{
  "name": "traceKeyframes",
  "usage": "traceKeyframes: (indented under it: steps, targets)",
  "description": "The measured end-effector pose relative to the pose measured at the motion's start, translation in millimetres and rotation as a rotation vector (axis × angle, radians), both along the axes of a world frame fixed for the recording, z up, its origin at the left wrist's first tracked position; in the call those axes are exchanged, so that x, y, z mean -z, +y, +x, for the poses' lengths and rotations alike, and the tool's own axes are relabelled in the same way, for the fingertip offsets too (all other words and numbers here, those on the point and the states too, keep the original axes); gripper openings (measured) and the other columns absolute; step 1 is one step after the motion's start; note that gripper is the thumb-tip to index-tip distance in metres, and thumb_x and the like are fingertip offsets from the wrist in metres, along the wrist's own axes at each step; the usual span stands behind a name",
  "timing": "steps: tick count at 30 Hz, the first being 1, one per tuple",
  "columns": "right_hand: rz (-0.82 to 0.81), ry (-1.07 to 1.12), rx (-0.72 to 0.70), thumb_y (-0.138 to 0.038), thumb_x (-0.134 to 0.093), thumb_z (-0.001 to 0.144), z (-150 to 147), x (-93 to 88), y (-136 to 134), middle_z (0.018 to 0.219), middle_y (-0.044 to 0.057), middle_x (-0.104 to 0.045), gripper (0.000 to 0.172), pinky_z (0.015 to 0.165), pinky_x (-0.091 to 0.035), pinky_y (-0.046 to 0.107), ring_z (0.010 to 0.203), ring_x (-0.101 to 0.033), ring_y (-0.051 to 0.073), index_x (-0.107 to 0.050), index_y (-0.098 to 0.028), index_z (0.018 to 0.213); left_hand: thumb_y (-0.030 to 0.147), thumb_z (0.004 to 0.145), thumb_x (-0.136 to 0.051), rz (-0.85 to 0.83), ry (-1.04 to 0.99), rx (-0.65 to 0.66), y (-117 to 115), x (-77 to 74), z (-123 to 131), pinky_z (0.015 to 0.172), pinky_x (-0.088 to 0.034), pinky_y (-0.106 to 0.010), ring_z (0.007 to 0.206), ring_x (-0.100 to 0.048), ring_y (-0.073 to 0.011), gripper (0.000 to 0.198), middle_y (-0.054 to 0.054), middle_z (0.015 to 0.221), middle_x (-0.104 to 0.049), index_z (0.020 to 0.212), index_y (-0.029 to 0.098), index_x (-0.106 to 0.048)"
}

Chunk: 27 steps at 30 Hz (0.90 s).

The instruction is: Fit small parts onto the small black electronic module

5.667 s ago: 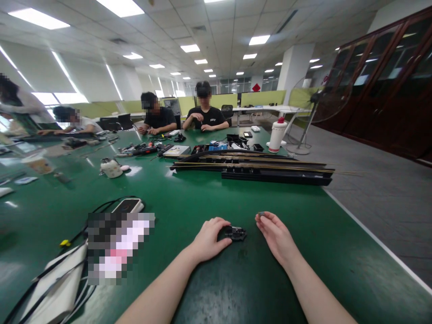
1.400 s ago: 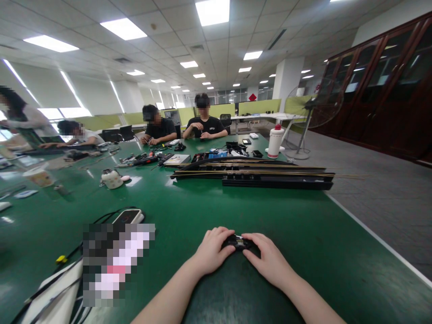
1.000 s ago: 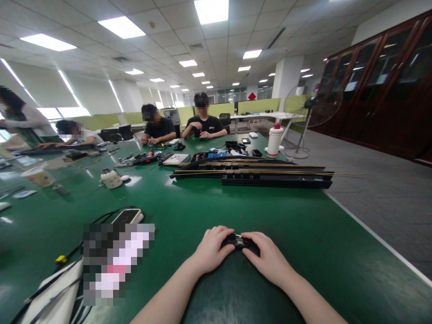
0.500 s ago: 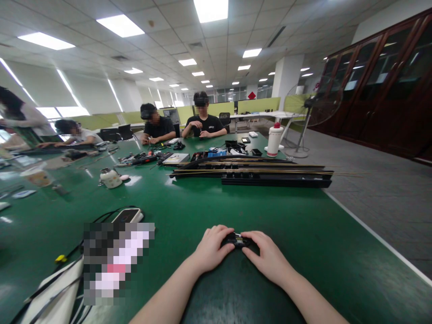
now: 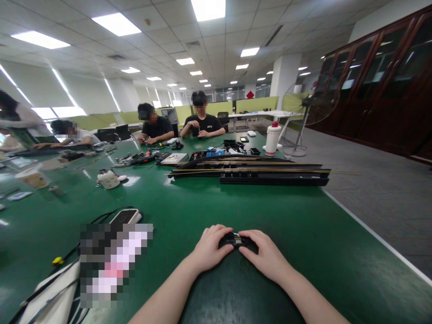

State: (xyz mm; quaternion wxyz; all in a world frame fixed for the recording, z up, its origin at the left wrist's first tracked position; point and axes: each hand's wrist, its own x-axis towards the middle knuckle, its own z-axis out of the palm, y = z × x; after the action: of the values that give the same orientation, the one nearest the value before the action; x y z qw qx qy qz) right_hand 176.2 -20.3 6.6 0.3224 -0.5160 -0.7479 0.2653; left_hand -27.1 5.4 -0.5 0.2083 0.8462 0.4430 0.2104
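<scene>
Between my hands, low over or on the green table (image 5: 189, 207), is a small black part with a metallic middle (image 5: 238, 240). Its exact kind is too small to make out. My left hand (image 5: 213, 246) pinches its left end between thumb and fingers. On the other end, my right hand (image 5: 263, 250) closes its thumb and fingers in the same way. The fingertips hide both ends of the part.
Long black rails (image 5: 275, 180) with thin brass-coloured rods lie across the table ahead. A white bottle with a red top (image 5: 272, 140) stands behind them. To the left are a white power bank (image 5: 126, 218), cables and a small jar (image 5: 108, 179). Two people sit opposite.
The whole view has shifted slightly. Both hands keep their grip on the small black part, with hardly any movement of the fingers.
</scene>
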Motion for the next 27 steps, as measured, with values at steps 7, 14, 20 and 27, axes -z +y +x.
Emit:
traceKeyframes:
  steps: [7,14,20,27]
  targets:
    - [0.023,0.022,-0.036,-0.025,-0.063,0.073,0.8,0.2,0.7,0.104,0.006,-0.068,0.025,0.091,-0.042,0.041,0.1,-0.059,0.024,-0.066,-0.024,0.098,0.031,0.077,-0.066,0.005,-0.02,0.021,-0.9,-2.3,-0.5,0.091,-0.038,-0.036,0.107,-0.05,-0.0231,0.046,-0.005,0.114,-0.058,0.12,0.025,-0.052]
    - [0.029,0.037,-0.038,-0.024,-0.064,0.072,1.5,2.4,0.9,0.104,0.005,-0.068,0.026,0.092,-0.042,0.042,0.1,-0.059,0.024,-0.066,-0.026,0.099,0.031,0.077,-0.066,0.009,-0.024,0.013,-1.1,-1.4,0.3,0.091,-0.038,-0.036,0.105,-0.051,-0.0228,0.043,-0.005,0.112,-0.059,0.117,0.023,-0.053]
    - [0.026,0.024,-0.023,-0.023,-0.065,0.072,1.7,3.8,0.7,0.105,0.006,-0.068,0.02,0.094,-0.04,0.043,0.103,-0.058,0.025,-0.069,-0.025,0.091,0.032,0.077,-0.066,-0.001,-0.03,0.024,-1.5,-3.9,-0.1,0.09,-0.038,-0.036,0.104,-0.052,-0.0229,0.041,-0.005,0.111,-0.06,0.115,0.024,-0.054]
    - [-0.009,0.115,-0.017,-0.023,-0.064,0.073,1.5,1.5,1.9,0.104,0.005,-0.068,0.017,0.094,-0.042,0.04,0.101,-0.059,0.023,-0.068,-0.025,0.089,0.032,0.078,-0.064,0.017,-0.019,0.026,-0.7,-1.7,-0.5,0.09,-0.038,-0.035,0.104,-0.052,-0.0221,0.039,-0.004,0.111,-0.061,0.115,0.024,-0.055]
